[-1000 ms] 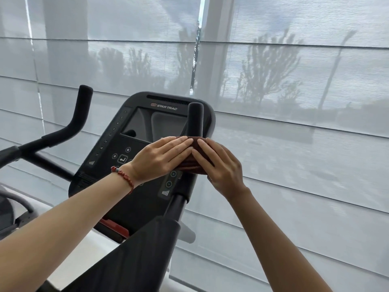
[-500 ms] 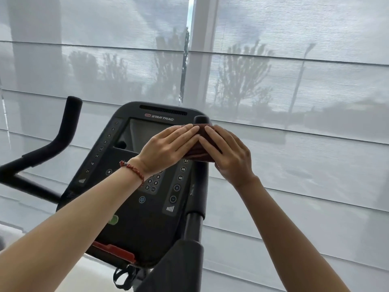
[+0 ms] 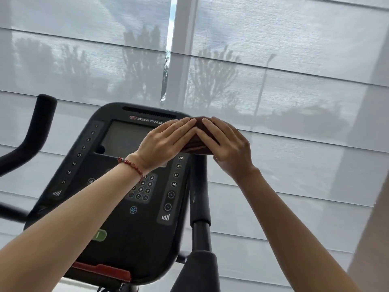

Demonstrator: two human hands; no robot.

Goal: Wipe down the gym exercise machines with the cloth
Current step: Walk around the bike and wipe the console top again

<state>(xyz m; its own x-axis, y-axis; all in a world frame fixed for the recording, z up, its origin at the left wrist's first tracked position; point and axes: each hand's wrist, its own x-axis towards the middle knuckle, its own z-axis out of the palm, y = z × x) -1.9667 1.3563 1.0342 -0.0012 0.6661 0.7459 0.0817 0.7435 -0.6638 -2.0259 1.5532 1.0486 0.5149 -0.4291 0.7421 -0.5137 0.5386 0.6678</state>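
Capping the top of the right handlebar post, a dark reddish-brown cloth sits folded over the post's tip, just beside the upper right corner of the black console. Post: upright, long axis running from the cloth down toward the person, with a padded grip section below the cloth and a thinner tube under that. Left hand: fingers straight and close together, laid flat against the left face of the cloth, pressing rather than curling round it. Right hand: fingers likewise extended over the right face, fingertips meeting those of the left at the crown; whether its thumb hooks under the cloth's lower edge cannot be told, since the palm hides it. Both hands are equally near, the cloth sandwiched between them, so neither has an advantage of reach. Judgement: the tip is the piece being wiped now, and the next stroke would most likely follow the post's axis downward, the hands sliding the cloth toward the grip section. Left wrist carries a red bead bracelet. Second handlebar, curved, stands well apart at far left, bare of any cloth. Behind all, a pale translucent window blind.
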